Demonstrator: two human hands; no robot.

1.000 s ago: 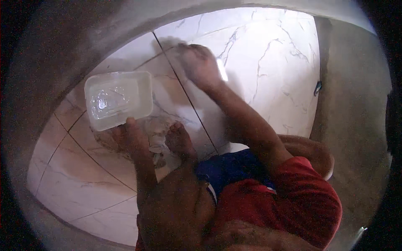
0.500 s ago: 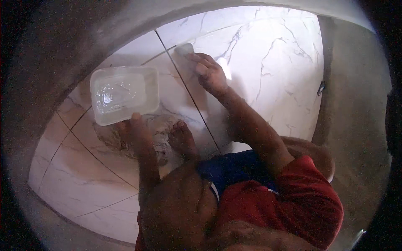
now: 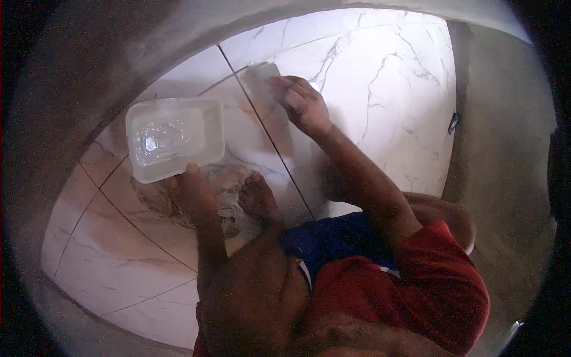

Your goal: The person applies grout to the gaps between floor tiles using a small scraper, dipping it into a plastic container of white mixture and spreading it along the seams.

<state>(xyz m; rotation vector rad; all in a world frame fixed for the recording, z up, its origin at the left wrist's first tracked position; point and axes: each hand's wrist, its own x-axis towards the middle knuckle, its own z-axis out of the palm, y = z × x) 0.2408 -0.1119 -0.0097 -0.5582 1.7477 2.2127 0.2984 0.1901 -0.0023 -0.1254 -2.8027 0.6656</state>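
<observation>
My left hand (image 3: 193, 193) grips the near rim of a whitish rectangular plastic tub (image 3: 213, 126), with the thumb over the edge. The tub is tilted so its glossy inside shows; a bright glare sits on its bottom. Farther off to the right, my right hand (image 3: 306, 107) has its fingers closed on a pale grey, flat rectangular piece (image 3: 260, 77). That piece lies against the marbled tile beside a dark joint line, and its exact kind is unclear. Beneath the left hand is a crumpled, dirty pale cloth or sack (image 3: 229, 178), partly hidden by the hand and tub.
White marbled tiles (image 3: 380, 89) with dark joints cover the floor. A rough grey wall or ledge (image 3: 496, 149) curves round the right side. My bare foot (image 3: 259, 196) rests next to the crumpled cloth. A small dark object (image 3: 454, 123) is at the tiles' right edge.
My right hand has shifted slightly nearer and to the right, with the pale piece still in it. The left hand and the tub have barely moved.
</observation>
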